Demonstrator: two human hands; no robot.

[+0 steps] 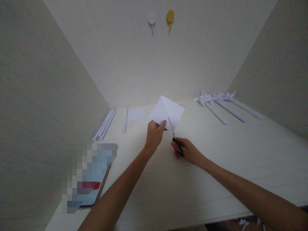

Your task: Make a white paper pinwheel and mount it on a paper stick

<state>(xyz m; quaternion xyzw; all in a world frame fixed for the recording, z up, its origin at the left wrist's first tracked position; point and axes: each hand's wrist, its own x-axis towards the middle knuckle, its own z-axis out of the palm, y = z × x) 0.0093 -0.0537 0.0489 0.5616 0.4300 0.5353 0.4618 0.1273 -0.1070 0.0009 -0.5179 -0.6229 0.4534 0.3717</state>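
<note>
A square sheet of white paper (166,107), creased along a diagonal, is held up over the table by my left hand (155,133). Its thumb lies on top of the lower edge, with the fingers underneath. My right hand (187,150) grips the black handles of a pair of scissors (178,146). One thin blade lies over the face of the paper from the lower corner, pointing toward the middle; the other blade is hidden behind the sheet. I cannot tell how long any cut is.
Several white paper pinwheels (211,98) with rolled sticks lie at the back right. Rolled paper sticks (104,125) lie along the left wall, near a single stick (125,120), a flat white sheet (136,114) and small yellowish bits (134,124). A pixelated tablet-like device (96,176) rests front left. Two hooks, one yellow (170,16), hang on the back wall.
</note>
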